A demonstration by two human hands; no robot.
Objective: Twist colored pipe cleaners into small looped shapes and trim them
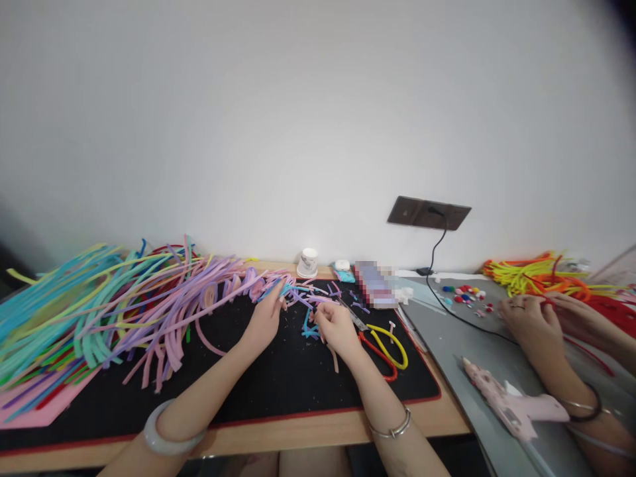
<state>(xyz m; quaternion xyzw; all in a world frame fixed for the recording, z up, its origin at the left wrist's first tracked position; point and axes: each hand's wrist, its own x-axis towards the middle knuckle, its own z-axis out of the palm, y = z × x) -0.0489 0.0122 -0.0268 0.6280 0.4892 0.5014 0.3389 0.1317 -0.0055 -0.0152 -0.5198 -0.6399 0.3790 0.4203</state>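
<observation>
My left hand [268,315] is at the near end of the pink and lilac pipe cleaners [213,291], its fingers closed around blue pipe cleaners [279,287]. To its right, my right hand [336,326] makes a pinch just above the black mat [278,381]. What its fingertips grip is too small to make out. A beige pipe cleaner [333,358] sticks out below that hand, and short blue pieces [310,330] lie beside its fingers. Scissors [385,348] with one yellow and one red handle rest right of my wrist.
A large pile of coloured pipe cleaners [99,311] covers the left side. Behind stand a white paper cup [308,262] and a blurred-out box [375,285]. At right, another person's hands [534,318] work near a pink glue gun [511,401], pompoms [467,293] and a black cable [467,320].
</observation>
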